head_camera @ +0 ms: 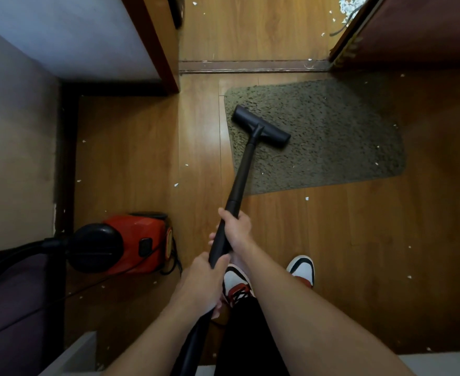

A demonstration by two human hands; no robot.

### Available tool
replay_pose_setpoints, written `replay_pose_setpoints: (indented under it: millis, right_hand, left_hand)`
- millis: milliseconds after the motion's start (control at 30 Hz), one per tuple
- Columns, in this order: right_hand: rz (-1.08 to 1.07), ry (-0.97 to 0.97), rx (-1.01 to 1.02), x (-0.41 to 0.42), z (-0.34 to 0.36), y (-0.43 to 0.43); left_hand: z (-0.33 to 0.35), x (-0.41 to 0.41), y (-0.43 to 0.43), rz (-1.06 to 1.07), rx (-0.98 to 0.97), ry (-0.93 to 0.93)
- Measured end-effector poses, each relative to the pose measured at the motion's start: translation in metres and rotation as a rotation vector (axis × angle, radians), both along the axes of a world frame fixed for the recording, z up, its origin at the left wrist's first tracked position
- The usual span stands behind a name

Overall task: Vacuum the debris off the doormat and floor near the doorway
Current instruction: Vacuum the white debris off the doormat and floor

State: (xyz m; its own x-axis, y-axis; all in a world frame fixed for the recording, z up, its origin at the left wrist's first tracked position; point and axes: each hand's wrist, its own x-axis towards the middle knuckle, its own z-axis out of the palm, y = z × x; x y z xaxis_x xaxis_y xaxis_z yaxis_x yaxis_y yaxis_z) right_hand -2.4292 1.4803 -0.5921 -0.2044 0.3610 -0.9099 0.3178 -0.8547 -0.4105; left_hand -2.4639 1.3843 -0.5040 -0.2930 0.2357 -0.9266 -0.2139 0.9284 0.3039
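Both the left hand [204, 283] and right hand [237, 229] have fingers clenched around the vacuum wand [241, 175], its floor nozzle [261, 126] resting on the doormat [332, 137]. The mat pass is under way; next, the nozzle likely needs sweeping toward the white paper scraps [307, 198] on the floor [359, 240].

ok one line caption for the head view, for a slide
Both hands, left hand and right hand, grip the vacuum wand, its floor nozzle on the doormat; white debris dots the floor.

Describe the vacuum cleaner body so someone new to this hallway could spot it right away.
Start at the olive shaggy doormat by the doorway, then look left along the wooden floor toward the wall. The red canister vacuum body sits there, the only bright red object, with a round black cap.
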Motion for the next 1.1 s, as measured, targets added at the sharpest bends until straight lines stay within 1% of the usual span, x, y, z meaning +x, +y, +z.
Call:
replay_pose_setpoints:
  millis: [167, 433, 500, 633, 767, 867, 1100]
  right_hand:
    - [0.005, 0.024, -0.085, -0.015, 0.01, -0.035]
    - [0.11, 0.063, -0.024, -0.05, 0.011, -0.025]
    - [0.102, 0.065, -0.029, -0.043, 0.015, -0.024]
    - [0.03, 0.075, -0.051, -0.014, 0.022, -0.024]
    - [-0.031, 0.045, -0.035, 0.018, 0.019, -0.018]
    - [-0.054, 0.019, -0.028, 0.031, 0.014, -0.008]
    - [-0.081, 0.066, -0.001, 0.019, 0.008, 0.029]
  left_hand:
    - [0.018, -0.016, -0.03, 0.023, -0.026, -0.004]
    - [0.018, -0.032, -0.02, 0.101, -0.014, 0.092]
    - [0.021, -0.027, -0.019, 0.105, -0.012, 0.082]
    - [0.028, -0.009, -0.02, 0.036, -0.014, 0.059]
    - [0.022, 0.014, -0.012, -0.021, -0.081, 0.014]
    - [0.015, 0.028, 0.0, -0.026, -0.11, -0.005]
    - [0.006, 0.017, 0.034, -0.063, -0.012, 0.079]
